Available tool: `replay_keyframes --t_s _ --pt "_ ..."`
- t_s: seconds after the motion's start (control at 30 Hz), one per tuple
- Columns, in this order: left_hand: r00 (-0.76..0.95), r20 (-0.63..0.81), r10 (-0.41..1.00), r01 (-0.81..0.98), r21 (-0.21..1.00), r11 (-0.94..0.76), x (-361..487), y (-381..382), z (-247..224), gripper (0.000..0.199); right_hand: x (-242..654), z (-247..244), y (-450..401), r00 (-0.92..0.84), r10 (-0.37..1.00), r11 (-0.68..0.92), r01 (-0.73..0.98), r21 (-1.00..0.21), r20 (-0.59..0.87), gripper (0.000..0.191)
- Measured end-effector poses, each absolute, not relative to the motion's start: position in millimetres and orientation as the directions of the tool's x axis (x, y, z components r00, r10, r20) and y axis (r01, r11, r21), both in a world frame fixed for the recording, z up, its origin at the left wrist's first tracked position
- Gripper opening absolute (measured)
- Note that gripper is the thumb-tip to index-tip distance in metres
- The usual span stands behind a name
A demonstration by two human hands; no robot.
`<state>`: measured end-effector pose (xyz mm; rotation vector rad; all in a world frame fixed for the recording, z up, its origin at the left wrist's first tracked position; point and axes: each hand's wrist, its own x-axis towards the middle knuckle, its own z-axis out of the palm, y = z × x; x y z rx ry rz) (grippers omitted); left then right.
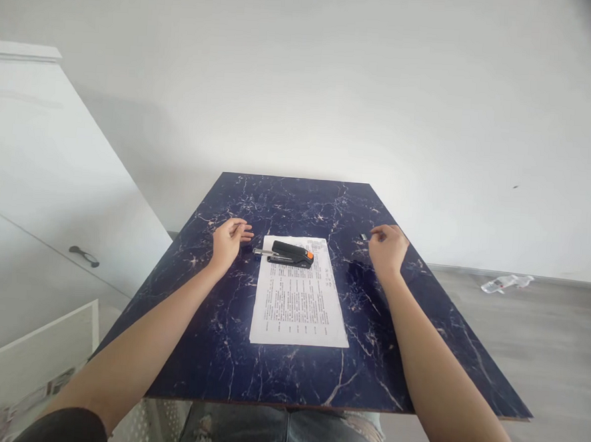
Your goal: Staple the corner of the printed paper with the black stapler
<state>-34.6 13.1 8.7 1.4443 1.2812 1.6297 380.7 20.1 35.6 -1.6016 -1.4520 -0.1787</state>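
A black stapler (291, 254) with an orange patch lies on its side across the top of a stack of printed sheets (300, 308). Its metal staple tray (263, 252) sticks out to the left, past the paper's edge. Just left of that tray is my left hand (229, 240), fingers apart and holding nothing. My right hand (389, 247) is over the right side of the table, thumb and finger pinched together. At their tips shows a small silvery piece (363, 237) that looks like a strip of staples.
The dark blue marbled table (286, 380) stands before a pale wall. On the left are a white cabinet (43, 165) with a dark handle and a white open bin or drawer (32, 338). Crumpled clear plastic (506, 283) lies on the floor at the right.
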Motion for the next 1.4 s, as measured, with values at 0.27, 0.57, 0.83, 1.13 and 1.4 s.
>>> replay_keyframes --t_s 0.27,0.57,0.83,1.13,1.4 --pt "0.029 0.597 0.802 0.61 0.625 -0.487 -28.1 3.3 19.0 0.033 299.1 39.6 -9.9 -0.176 0.682 0.613 0.667 -0.423 0.71 0.027" --pt "0.422 0.576 0.7 0.57 0.432 -0.699 -24.8 -7.9 23.4 0.045 280.1 30.3 -18.0 -0.275 0.679 0.689 0.56 -0.46 0.681 0.031" --pt "0.391 0.604 0.695 0.534 0.466 -0.705 -32.0 -11.5 33.1 0.034 284.7 29.9 -18.0 -0.274 0.69 0.68 0.563 -0.47 0.67 0.03" --pt "0.431 0.333 0.839 0.609 0.579 -0.543 -37.8 -13.8 32.0 0.037 286.2 28.7 -16.7 -0.301 0.698 0.685 0.548 -0.481 0.65 0.029" --pt "0.43 0.305 0.85 0.595 0.612 -0.521 -38.0 -12.4 34.7 0.022 284.5 30.2 -19.3 -0.341 0.694 0.699 0.53 -0.48 0.634 0.031"
